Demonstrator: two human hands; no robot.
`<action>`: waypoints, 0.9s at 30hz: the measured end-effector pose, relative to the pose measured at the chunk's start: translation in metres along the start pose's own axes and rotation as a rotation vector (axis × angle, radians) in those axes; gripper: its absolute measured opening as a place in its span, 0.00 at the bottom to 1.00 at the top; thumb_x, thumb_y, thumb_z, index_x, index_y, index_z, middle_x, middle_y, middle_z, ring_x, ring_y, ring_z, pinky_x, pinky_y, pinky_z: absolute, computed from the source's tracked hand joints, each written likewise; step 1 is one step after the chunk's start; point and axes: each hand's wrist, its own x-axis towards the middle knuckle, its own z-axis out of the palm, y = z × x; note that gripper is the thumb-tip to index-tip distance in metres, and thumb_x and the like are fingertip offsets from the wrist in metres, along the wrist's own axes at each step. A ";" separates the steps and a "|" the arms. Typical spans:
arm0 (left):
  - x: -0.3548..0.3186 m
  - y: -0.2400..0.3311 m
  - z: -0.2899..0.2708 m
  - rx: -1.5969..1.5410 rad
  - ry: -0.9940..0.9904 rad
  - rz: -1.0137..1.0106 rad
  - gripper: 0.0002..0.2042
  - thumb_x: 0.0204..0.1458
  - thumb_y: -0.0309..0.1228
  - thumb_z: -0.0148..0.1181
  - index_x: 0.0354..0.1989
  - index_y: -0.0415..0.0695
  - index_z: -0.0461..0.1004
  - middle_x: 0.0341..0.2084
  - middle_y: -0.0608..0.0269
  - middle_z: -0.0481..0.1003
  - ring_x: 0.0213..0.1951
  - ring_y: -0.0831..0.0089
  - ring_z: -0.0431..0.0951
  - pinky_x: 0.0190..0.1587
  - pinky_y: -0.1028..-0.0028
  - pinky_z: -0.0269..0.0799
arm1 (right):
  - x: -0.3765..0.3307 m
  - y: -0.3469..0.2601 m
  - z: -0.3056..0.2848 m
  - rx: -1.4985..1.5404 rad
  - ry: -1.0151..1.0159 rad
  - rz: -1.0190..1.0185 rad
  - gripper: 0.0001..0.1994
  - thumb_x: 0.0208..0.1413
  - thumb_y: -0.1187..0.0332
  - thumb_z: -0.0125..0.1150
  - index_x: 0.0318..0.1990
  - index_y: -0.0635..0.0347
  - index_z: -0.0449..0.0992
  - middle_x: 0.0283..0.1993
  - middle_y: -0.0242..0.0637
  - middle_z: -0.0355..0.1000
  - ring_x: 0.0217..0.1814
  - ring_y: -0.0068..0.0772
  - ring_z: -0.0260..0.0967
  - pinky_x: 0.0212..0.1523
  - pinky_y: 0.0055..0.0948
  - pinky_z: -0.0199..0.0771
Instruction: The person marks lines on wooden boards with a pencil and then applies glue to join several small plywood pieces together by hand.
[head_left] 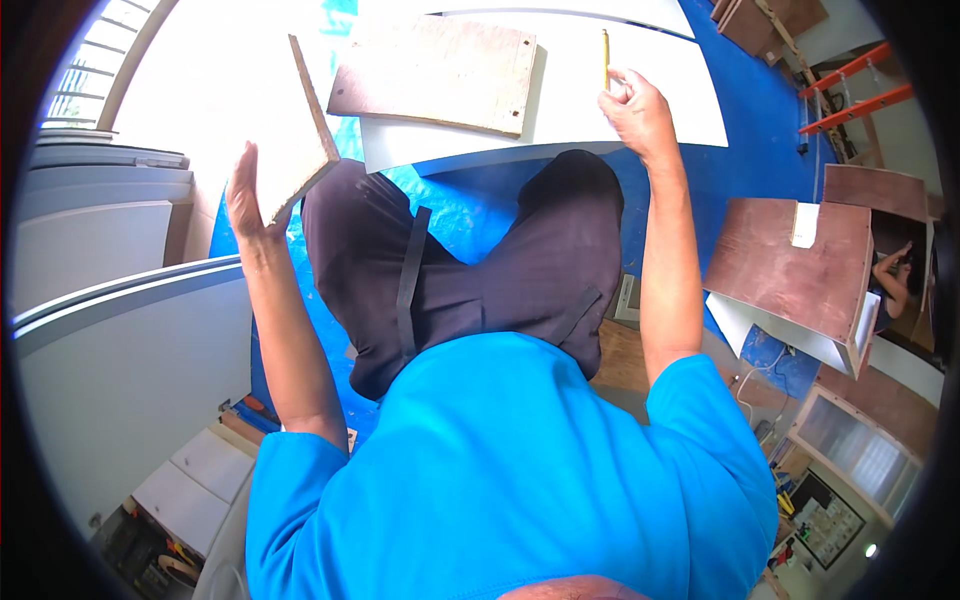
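Note:
My left hand [243,198] grips the near end of a board [308,160], which is tilted up on edge beside my left knee. The board's rough brown edge shows, while its face is washed out by glare. My right hand [638,112] pinches a slim yellow pencil [605,55], held upright over a white panel [570,90]. Between my hands a brown plywood piece [440,75] lies flat on that panel, with dark marks near its corners.
Blue sheeting [765,130] covers the floor. Brown-topped cabinet boxes [790,260] stand at the right, with another person's arm [893,275] beyond them. An orange ladder [850,115] lies behind. Large white panels [140,350] line my left.

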 end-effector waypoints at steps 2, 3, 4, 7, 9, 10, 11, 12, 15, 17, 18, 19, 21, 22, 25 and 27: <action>0.007 -0.008 0.022 -0.052 -0.214 -0.116 0.18 0.71 0.33 0.52 0.60 0.30 0.72 0.55 0.44 0.80 0.54 0.53 0.83 0.58 0.54 0.82 | -0.007 -0.013 0.000 -0.031 0.019 0.021 0.26 0.58 0.69 0.66 0.64 0.67 0.76 0.27 0.30 0.74 0.28 0.20 0.70 0.34 0.24 0.74; 0.015 -0.012 0.030 -0.053 -0.225 -0.115 0.18 0.71 0.33 0.52 0.60 0.30 0.72 0.55 0.44 0.80 0.54 0.53 0.83 0.58 0.54 0.82 | -0.010 -0.019 -0.001 -0.052 0.044 0.040 0.25 0.58 0.69 0.66 0.63 0.66 0.77 0.27 0.31 0.74 0.29 0.21 0.71 0.36 0.26 0.75; 0.022 -0.015 0.039 0.024 -0.166 -0.118 0.18 0.71 0.32 0.53 0.60 0.30 0.72 0.54 0.44 0.80 0.52 0.53 0.84 0.56 0.55 0.83 | -0.011 -0.019 -0.002 -0.053 0.056 0.037 0.25 0.58 0.69 0.66 0.63 0.66 0.77 0.27 0.31 0.74 0.29 0.21 0.71 0.36 0.26 0.75; 0.040 -0.019 0.054 0.064 -0.172 -0.166 0.17 0.70 0.31 0.54 0.59 0.29 0.72 0.50 0.46 0.81 0.48 0.55 0.86 0.51 0.57 0.86 | -0.015 -0.015 0.001 -0.025 0.086 0.061 0.26 0.58 0.69 0.64 0.65 0.65 0.75 0.26 0.33 0.73 0.29 0.22 0.71 0.37 0.27 0.75; 0.050 -0.021 0.064 0.203 -0.085 -0.099 0.17 0.70 0.31 0.54 0.58 0.29 0.73 0.49 0.46 0.82 0.47 0.56 0.86 0.50 0.58 0.87 | -0.020 -0.017 0.004 0.079 0.179 0.029 0.25 0.59 0.71 0.62 0.65 0.66 0.74 0.25 0.33 0.73 0.28 0.21 0.71 0.34 0.27 0.73; 0.052 -0.023 0.070 0.251 -0.058 -0.080 0.17 0.70 0.31 0.54 0.58 0.29 0.73 0.49 0.47 0.82 0.47 0.57 0.86 0.49 0.58 0.87 | -0.024 -0.020 0.002 0.116 0.149 0.057 0.19 0.61 0.73 0.58 0.59 0.65 0.75 0.27 0.32 0.74 0.28 0.19 0.70 0.31 0.23 0.72; 0.052 -0.020 0.074 0.312 -0.059 -0.149 0.18 0.69 0.33 0.55 0.60 0.32 0.72 0.49 0.48 0.81 0.46 0.58 0.86 0.48 0.59 0.87 | -0.025 -0.018 0.002 0.118 0.156 0.061 0.19 0.61 0.73 0.58 0.59 0.65 0.75 0.27 0.32 0.74 0.28 0.19 0.70 0.31 0.23 0.72; 0.049 -0.018 0.084 0.377 -0.057 -0.217 0.19 0.69 0.35 0.57 0.62 0.34 0.71 0.49 0.49 0.81 0.45 0.59 0.86 0.46 0.60 0.88 | -0.027 -0.014 0.003 0.290 0.109 0.119 0.15 0.63 0.74 0.55 0.55 0.63 0.76 0.29 0.31 0.74 0.28 0.18 0.70 0.30 0.21 0.71; 0.046 -0.026 0.112 0.577 -0.076 -0.276 0.25 0.67 0.38 0.59 0.67 0.39 0.65 0.50 0.51 0.79 0.45 0.61 0.85 0.41 0.61 0.88 | -0.027 -0.006 -0.003 0.476 0.033 0.168 0.09 0.66 0.76 0.50 0.47 0.60 0.77 0.33 0.31 0.74 0.29 0.16 0.72 0.29 0.16 0.72; 0.054 -0.025 0.119 0.663 -0.112 -0.250 0.30 0.66 0.39 0.60 0.71 0.42 0.60 0.50 0.51 0.77 0.47 0.59 0.85 0.37 0.61 0.88 | -0.026 -0.007 -0.004 0.566 0.012 0.156 0.07 0.68 0.73 0.53 0.48 0.63 0.77 0.33 0.31 0.75 0.31 0.18 0.74 0.30 0.18 0.73; 0.057 -0.021 0.121 0.745 -0.102 -0.283 0.30 0.65 0.37 0.60 0.72 0.40 0.59 0.51 0.51 0.77 0.49 0.60 0.84 0.40 0.62 0.87 | -0.029 -0.007 -0.004 0.576 0.007 0.182 0.07 0.68 0.73 0.53 0.48 0.63 0.77 0.33 0.31 0.75 0.31 0.18 0.74 0.30 0.18 0.73; 0.057 -0.015 0.128 0.824 -0.088 -0.316 0.30 0.65 0.35 0.60 0.73 0.38 0.59 0.52 0.50 0.77 0.50 0.60 0.84 0.43 0.63 0.87 | -0.031 -0.011 -0.007 0.676 0.037 0.154 0.07 0.69 0.72 0.55 0.48 0.64 0.76 0.33 0.32 0.75 0.32 0.19 0.75 0.31 0.18 0.75; 0.062 -0.013 0.121 0.869 -0.008 -0.330 0.30 0.64 0.34 0.61 0.72 0.37 0.60 0.53 0.50 0.78 0.51 0.61 0.83 0.47 0.64 0.85 | -0.036 -0.026 -0.012 0.789 0.067 0.146 0.07 0.70 0.71 0.57 0.48 0.65 0.76 0.34 0.32 0.76 0.33 0.20 0.76 0.33 0.19 0.77; 0.060 -0.015 0.127 0.903 0.059 -0.335 0.29 0.64 0.32 0.61 0.71 0.37 0.61 0.54 0.50 0.78 0.52 0.63 0.82 0.51 0.65 0.83 | -0.045 -0.030 -0.010 0.747 0.125 0.148 0.07 0.70 0.71 0.59 0.48 0.66 0.76 0.34 0.33 0.77 0.34 0.21 0.77 0.34 0.20 0.79; 0.047 -0.010 0.136 0.860 0.058 -0.388 0.21 0.65 0.31 0.62 0.64 0.38 0.70 0.52 0.55 0.80 0.52 0.67 0.82 0.53 0.66 0.80 | -0.076 -0.043 -0.010 0.731 0.277 0.138 0.09 0.72 0.69 0.59 0.51 0.66 0.76 0.35 0.34 0.78 0.36 0.23 0.79 0.37 0.23 0.81; 0.030 -0.005 0.158 0.863 0.016 -0.422 0.19 0.65 0.30 0.62 0.63 0.39 0.72 0.51 0.57 0.80 0.51 0.68 0.82 0.52 0.67 0.80 | -0.102 -0.053 -0.017 0.733 0.337 0.184 0.10 0.72 0.69 0.58 0.52 0.65 0.77 0.36 0.36 0.79 0.37 0.24 0.80 0.37 0.24 0.82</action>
